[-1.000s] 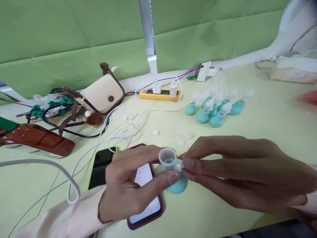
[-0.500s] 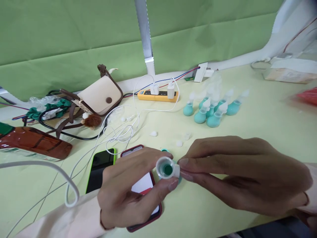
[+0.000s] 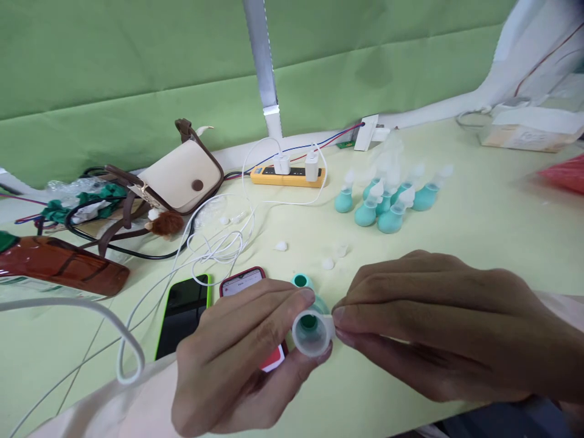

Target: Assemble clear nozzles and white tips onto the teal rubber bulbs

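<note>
My left hand (image 3: pixel 246 359) is closed, its thumb and fingers gripping the sides of a translucent plastic cup-shaped fitting (image 3: pixel 314 342). The fitting's round mouth faces me, and a dark green hole shows inside it. From the right, my right hand (image 3: pixel 438 328) pinches the small tab or spout on the fitting's side between thumb and fingertips. Directly behind the fitting is a teal rubber bulb (image 3: pixel 303 280) with a round opening, partly hidden by my left fingers. Whether bulb and fitting touch, I cannot tell. Small white plastic pieces (image 3: pixel 328 263) lie beyond my hands.
Several teal bulbs with clear tips (image 3: pixel 390 219) stand at the back right. A red-framed phone (image 3: pixel 241 281) lies partly under my left hand, beside a green-edged phone (image 3: pixel 185 313). White cables (image 3: pixel 223 246), a yellow power strip (image 3: pixel 288 177), a handbag (image 3: pixel 182 176) and a brown bottle (image 3: pixel 64 264) occupy the left and back.
Both hands and the fitting have moved slightly down towards me. The fitting's mouth has tilted, and more of the teal bulb's opening shows behind it.
</note>
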Demonstrator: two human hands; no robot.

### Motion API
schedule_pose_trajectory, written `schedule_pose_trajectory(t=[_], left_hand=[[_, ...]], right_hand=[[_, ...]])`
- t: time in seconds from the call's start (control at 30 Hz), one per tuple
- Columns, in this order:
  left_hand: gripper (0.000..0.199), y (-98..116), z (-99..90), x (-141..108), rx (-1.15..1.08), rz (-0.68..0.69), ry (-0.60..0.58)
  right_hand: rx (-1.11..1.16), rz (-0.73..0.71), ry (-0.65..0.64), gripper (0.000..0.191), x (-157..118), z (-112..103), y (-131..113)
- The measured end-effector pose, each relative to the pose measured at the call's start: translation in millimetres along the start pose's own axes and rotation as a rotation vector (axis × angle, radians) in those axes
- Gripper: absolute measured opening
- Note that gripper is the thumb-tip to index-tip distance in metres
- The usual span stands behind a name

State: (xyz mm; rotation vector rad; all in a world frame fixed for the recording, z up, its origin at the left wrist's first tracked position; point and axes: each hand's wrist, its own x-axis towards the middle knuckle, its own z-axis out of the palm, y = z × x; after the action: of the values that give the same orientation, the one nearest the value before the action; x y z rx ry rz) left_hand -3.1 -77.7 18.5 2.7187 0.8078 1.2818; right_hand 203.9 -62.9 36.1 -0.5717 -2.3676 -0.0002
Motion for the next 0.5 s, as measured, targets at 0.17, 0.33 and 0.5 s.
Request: schedule_pose_trajectory(t=[0.17,0.33,0.5], left_hand=[[0.018,1.6,0.1,1.7,0.053,-0.020,0.040],[0.016,2.8,1.4,3.1,0.053,-0.057,0.035],[0.008,5.2,2.3,9.3,0.013,-0.048,0.025]], right_hand=[[-0.025,-0.026,-0.007,0.012,-0.7,0.6,-4.1],[-0.005,-0.005,0.017,0.018,3.5,3.7,-5.2],[-0.046,-0.032,0.024,0.021,6.4,1.7,-4.8]])
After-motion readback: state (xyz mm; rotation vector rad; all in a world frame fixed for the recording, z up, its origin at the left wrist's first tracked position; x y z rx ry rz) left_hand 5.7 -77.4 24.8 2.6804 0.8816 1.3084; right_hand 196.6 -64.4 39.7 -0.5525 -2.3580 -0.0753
